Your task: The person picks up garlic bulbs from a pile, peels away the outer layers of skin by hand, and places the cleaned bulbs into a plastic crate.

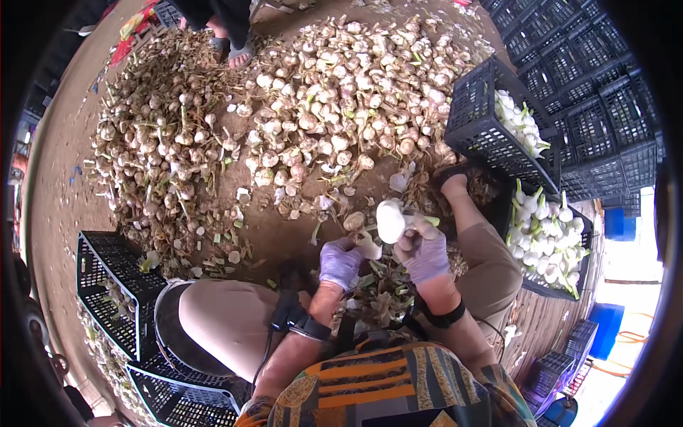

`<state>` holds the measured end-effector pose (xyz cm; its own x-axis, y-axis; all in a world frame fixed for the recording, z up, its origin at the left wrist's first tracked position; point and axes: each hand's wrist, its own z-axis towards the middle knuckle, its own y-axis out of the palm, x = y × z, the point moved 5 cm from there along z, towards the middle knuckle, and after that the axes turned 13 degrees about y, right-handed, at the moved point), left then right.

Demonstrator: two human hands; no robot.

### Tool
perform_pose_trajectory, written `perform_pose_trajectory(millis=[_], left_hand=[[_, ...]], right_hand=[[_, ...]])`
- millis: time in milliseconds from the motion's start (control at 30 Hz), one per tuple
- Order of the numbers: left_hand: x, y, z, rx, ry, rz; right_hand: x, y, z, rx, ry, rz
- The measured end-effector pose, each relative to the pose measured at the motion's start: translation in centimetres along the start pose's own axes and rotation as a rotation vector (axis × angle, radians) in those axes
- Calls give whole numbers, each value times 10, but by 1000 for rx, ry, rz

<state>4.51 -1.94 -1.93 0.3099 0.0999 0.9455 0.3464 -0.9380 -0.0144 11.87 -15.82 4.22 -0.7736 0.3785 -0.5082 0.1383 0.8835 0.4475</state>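
My right hand [425,256], in a thin whitish glove, is closed around the short green-tipped stem of a garlic bulb [390,221]. The bulb is white and smooth, and points up and to the left. Just left of it, my left hand [340,262], gloved the same way, has its fingers pinched on a piece of pale garlic skin [369,245]. The skin hangs close below the bulb; whether it still joins the bulb I cannot tell. Below both hands, loose peelings [384,295] lie between my legs.
A big heap of garlic [356,85] covers the ground ahead, with a browner heap [167,135] to its left. Crates of cleaned garlic [462,107] [548,245] stand at right. Black crates [107,285] sit at left. Another person's feet [240,55] are beyond.
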Motion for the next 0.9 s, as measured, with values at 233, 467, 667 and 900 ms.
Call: perform_pose_trajectory(millis=[233,467,667,900], left_hand=[[23,9,7,76,-31,-544],[-11,-3,6,-303,375,934],[-9,-4,15,-303,279,931],[-23,-11,6,-408,308,1073]], right_hand=[[-3,-13,2,-171,61,138],[-149,-93,-82,407,-820,-438],[-288,-263,-185,1580,-727,-1184],[-227,-137,-54,992,-934,-1418]])
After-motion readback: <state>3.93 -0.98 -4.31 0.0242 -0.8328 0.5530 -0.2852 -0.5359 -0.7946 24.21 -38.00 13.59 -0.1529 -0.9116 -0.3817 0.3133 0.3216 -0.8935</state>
